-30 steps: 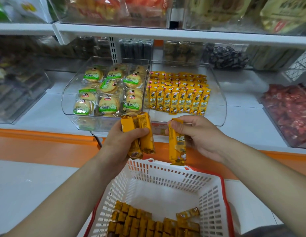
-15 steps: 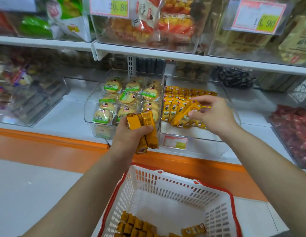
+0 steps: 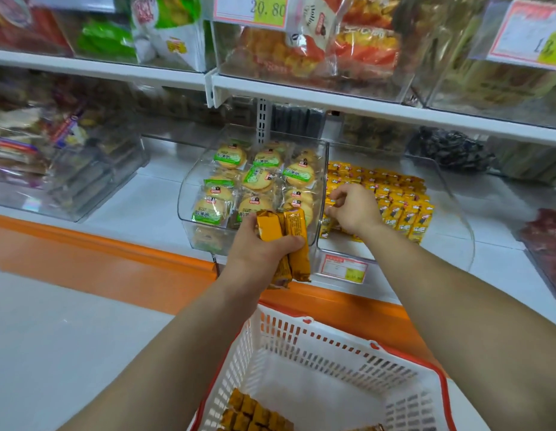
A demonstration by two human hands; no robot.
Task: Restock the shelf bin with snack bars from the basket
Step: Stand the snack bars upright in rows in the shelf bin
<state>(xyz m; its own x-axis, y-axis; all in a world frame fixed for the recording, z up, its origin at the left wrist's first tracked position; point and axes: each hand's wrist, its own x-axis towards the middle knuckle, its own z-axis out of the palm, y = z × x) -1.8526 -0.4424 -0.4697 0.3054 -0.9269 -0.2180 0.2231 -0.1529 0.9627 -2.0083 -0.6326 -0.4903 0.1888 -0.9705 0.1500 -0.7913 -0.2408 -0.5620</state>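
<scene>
At the shelf bin [image 3: 456, 219]: the right hand [image 3: 352, 208] reaches into its left front corner, fingers curled among the stocked bars [image 3: 404, 209]; I cannot tell whether it pinches one.
Left hand [image 3: 258, 250]: grips a bundle of snack bars [image 3: 293, 234], long axes near upright, in front of the cookie bin [image 3: 189, 188].
Key relation: the bundle lies just left of the right hand, which is nearer the bin.
Basket [image 3: 317, 346]: below both arms, loose bars [image 3: 251, 413] at its near end.
</scene>
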